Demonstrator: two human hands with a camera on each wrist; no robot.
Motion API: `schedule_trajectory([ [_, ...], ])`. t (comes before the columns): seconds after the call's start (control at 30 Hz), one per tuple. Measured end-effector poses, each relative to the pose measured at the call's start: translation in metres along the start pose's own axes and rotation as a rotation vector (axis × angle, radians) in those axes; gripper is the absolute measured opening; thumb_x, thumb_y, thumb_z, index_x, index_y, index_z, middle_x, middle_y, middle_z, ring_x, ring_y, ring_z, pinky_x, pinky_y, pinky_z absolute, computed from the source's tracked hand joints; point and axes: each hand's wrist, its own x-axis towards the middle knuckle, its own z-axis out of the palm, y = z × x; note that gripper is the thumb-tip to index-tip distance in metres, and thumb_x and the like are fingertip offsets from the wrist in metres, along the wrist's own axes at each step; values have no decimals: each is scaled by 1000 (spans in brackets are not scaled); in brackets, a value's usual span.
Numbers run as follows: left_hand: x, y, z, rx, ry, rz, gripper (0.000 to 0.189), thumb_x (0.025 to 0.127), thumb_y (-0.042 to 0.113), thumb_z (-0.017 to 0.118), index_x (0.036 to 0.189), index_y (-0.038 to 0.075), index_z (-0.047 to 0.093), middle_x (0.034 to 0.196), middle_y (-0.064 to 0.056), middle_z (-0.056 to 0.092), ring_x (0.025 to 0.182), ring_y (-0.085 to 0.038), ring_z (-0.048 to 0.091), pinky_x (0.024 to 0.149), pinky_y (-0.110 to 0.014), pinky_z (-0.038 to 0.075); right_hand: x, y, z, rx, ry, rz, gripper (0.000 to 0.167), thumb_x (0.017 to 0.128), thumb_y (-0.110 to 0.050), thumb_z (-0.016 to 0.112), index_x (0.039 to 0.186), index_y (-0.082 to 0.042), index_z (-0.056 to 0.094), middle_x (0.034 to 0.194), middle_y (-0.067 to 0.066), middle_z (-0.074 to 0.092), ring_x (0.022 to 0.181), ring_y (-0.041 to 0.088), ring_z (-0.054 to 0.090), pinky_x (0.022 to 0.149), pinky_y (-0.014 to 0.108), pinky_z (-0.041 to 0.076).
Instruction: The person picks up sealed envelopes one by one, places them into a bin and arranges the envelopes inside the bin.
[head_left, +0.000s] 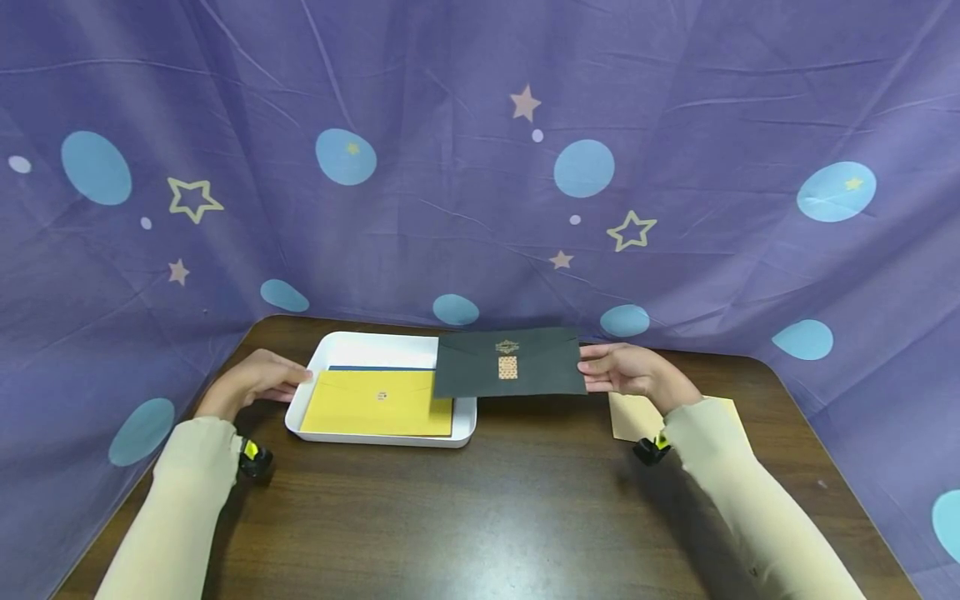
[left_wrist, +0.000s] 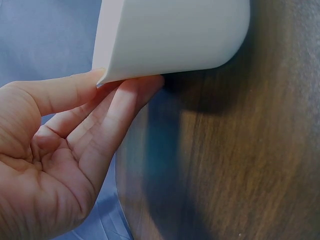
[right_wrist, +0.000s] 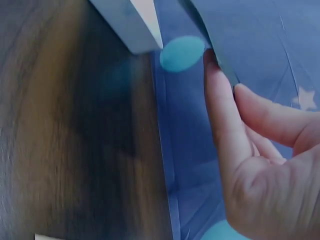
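Note:
My right hand (head_left: 626, 372) pinches the right edge of a dark green envelope (head_left: 472, 367), thumb on top and fingers beneath. The envelope is raised, its left part over the right end of a white tray (head_left: 467, 425). It bears a gold print and a small patterned patch. In the tray lies a yellow envelope (head_left: 345, 408) with a small sticker, and a strip of something blue (head_left: 375, 367) shows behind it. At the tray's left end my left hand (head_left: 258, 382) grips the rim; in the left wrist view, thumb and fingers pinch the white wall (left_wrist: 170, 40).
A pale tan paper or envelope (head_left: 633, 417) lies on the brown wooden table (head_left: 480, 508), partly hidden by my right forearm. A purple curtain (head_left: 465, 167) with stars and blue spots hangs behind and beside the table.

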Motion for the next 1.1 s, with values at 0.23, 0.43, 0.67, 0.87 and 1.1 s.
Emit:
schedule_trajectory([
  [0.23, 0, 0, 0, 2, 5, -7, 53, 97, 17, 66, 131, -22, 53, 85, 2, 73, 75, -6, 69, 74, -26, 64, 0, -6, 21, -3, -6, 12, 61, 105, 4, 41, 159, 9, 11, 100, -3, 63, 88, 8, 70, 84, 22, 61],
  [0.43, 1, 1, 0, 2, 5, -15, 52, 98, 17, 65, 131, -22, 54, 85, 3, 73, 75, -6, 70, 74, -27, 64, 1, -10, 38, -39, 24, 16, 63, 105, 4, 43, 159, 9, 11, 128, 11, 53, 91, 7, 69, 87, 22, 60],
  [0.67, 2, 0, 0, 3, 9, -11, 52, 97, 17, 66, 130, -21, 55, 87, 2, 74, 75, -7, 70, 74, -27, 64, 8, -16, 59, -11, 35, 22, 58, 104, 6, 43, 156, 11, 18, 100, 0, 62, 86, 9, 69, 82, 23, 62],
  [0.87, 2, 0, -1, 7, 12, -13, 52, 97, 17, 66, 130, -21, 55, 84, 3, 72, 75, -6, 69, 74, -27, 64, 13, -20, 74, -16, 58, 21, 55, 102, 7, 46, 153, 12, 26, 97, 1, 63, 83, 11, 70, 80, 25, 62],
  [1.1, -1, 3, 0, 11, 11, -13, 52, 97, 17, 66, 130, -22, 55, 83, 3, 72, 75, -6, 69, 73, -26, 64, 18, -23, 89, -26, 72, 19, 53, 101, 7, 49, 150, 12, 31, 95, 2, 64, 82, 11, 70, 81, 26, 63],
])
